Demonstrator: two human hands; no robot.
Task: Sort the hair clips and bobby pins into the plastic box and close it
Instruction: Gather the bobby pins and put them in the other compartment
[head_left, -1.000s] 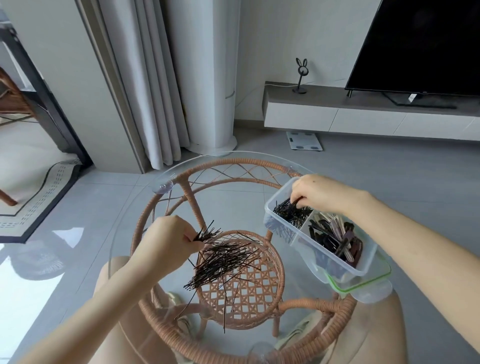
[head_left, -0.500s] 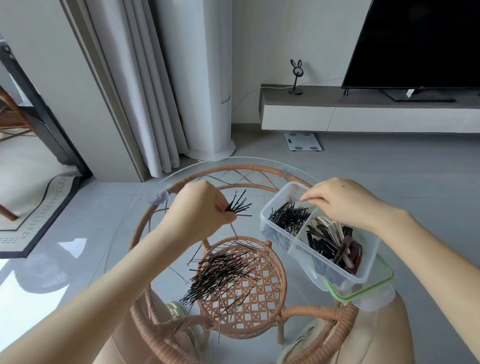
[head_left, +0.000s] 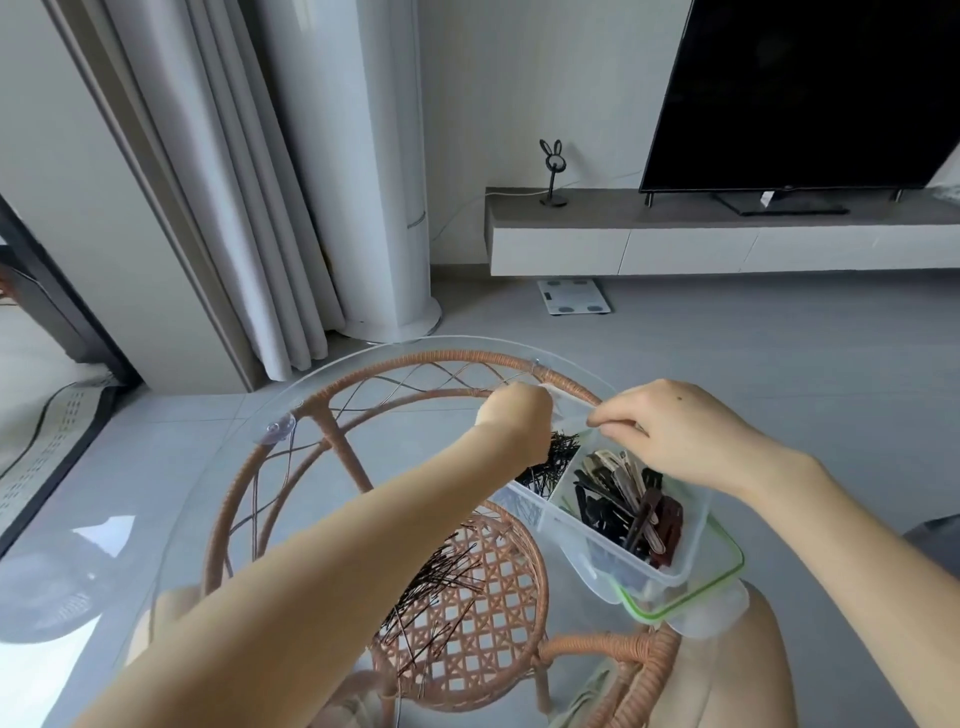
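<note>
A clear two-compartment plastic box (head_left: 702, 525) stands on the right of the round glass table (head_left: 197, 499), resting on its green-edged lid (head_left: 693, 597). Brown and black hair clips (head_left: 631, 506) fill its near compartment, and black bobby pins (head_left: 540, 475) lie in the far one. My left hand (head_left: 517, 421) hovers over that far compartment, closed on a small bunch of bobby pins that fan out beneath it. My right hand (head_left: 675, 439) pinches the box's far rim. A loose pile of bobby pins (head_left: 441, 577) remains on the glass, partly hidden by my left forearm.
The glass top sits on a rattan frame (head_left: 332, 441) with a woven lower shelf. Beyond the table are grey floor tiles, a bathroom scale (head_left: 574, 296), a low TV console (head_left: 727, 239) with a television, a white column unit (head_left: 374, 208) and curtains at the left.
My left hand picked a bunch of bobby pins from the pile and carried it right to above the box. My right hand shifted from inside the box to its far rim.
</note>
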